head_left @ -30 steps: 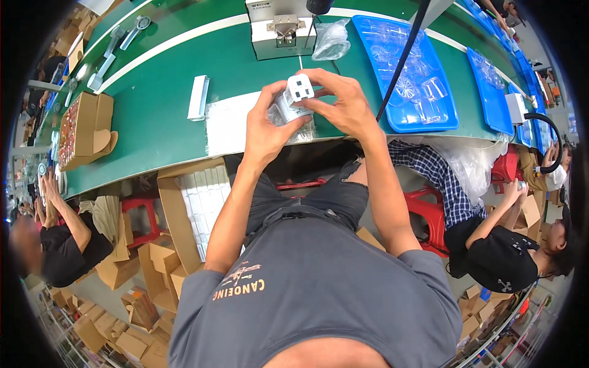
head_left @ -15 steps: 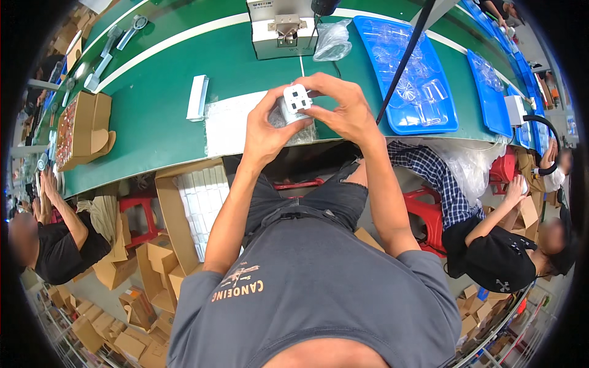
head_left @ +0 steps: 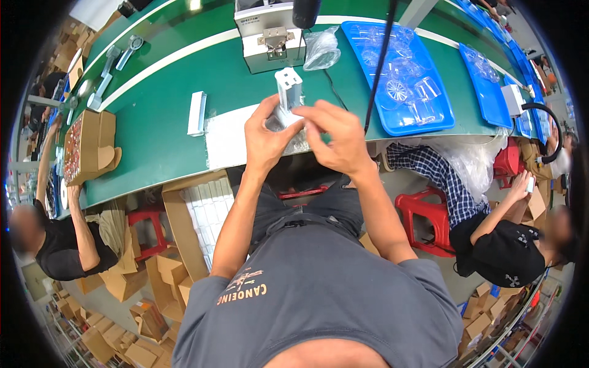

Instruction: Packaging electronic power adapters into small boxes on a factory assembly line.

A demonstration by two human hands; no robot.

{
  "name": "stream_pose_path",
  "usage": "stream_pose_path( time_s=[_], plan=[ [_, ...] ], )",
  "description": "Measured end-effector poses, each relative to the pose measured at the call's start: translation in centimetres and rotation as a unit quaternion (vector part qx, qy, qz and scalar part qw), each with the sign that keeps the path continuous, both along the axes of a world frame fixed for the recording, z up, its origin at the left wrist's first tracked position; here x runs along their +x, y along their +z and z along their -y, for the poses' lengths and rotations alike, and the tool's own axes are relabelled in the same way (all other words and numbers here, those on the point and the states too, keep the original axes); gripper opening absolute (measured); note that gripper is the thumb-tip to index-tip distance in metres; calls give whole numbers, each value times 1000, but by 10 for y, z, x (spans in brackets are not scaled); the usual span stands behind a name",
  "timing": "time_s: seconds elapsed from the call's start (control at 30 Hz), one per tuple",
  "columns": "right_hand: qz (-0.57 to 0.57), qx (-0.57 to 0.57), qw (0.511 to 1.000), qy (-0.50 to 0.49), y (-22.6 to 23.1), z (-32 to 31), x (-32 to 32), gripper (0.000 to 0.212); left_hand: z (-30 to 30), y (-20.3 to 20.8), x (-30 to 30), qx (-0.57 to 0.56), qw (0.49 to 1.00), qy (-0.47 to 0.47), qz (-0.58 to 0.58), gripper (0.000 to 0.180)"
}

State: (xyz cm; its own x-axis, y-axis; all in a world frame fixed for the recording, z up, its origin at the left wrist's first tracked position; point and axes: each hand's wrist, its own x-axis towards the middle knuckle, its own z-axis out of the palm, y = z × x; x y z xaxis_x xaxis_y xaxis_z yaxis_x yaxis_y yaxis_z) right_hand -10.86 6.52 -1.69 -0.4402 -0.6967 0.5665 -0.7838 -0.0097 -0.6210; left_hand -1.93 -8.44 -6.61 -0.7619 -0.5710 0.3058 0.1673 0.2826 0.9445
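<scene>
White plastic is what is gripped at the centre: a small boxy white adapter (head_left: pixel 287 93) is held up above the near edge of the green conveyor belt (head_left: pixel 159 116), raised clear of the surface, seemingly so that it can be worked on from both sides. The left hand (head_left: pixel 265 138) is closed round the lower part of the adapter, thumb and fingers clamped on its sides, so that the block is kept upright and steady. The right hand (head_left: pixel 336 136) is brought in from the other side with its fingers curled and nearly together, the fingertips pinched at something thin and clear at the adapter's base; whether this is film or a small bag cannot be told.

Directly beneath the hands a white sheet (head_left: pixel 228 138) is spread on the belt, probably as a clean working patch. Just to its left a small white box (head_left: pixel 197 113) is stood on edge. Further back a grey metal fixture (head_left: pixel 268 38) is set on the belt with a crumpled clear bag (head_left: pixel 322 50) beside it. To the right, blue trays (head_left: pixel 402 80) of clear plastic parts are laid within reach. Below the belt an open carton of white pieces (head_left: pixel 208 214) is placed near the left knee. Other seated people are seen at both sides.
</scene>
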Motion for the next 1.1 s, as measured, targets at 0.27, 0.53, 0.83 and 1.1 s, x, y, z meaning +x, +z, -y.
stream_pose_path(
  time_s=[0.27, 0.53, 0.83, 1.1],
  plan=[
    [42, -33, 998, -25, -4, -13, -1, 26, 12, 46, 8, -56, 987, -79, 129, 50],
    [-23, 118, 992, -27, -4, -2, 5, 30, 20, 57, 22, -123, 977, -86, 151, 49],
    [586, -57, 807, 41, -22, 0, 8, 60, -9, 60, 31, -43, 998, -36, 3, 53],
    [408, -78, 909, 25, 46, -50, 8, 43, 14, 70, 51, 5, 969, -242, 44, 45]
  ],
)
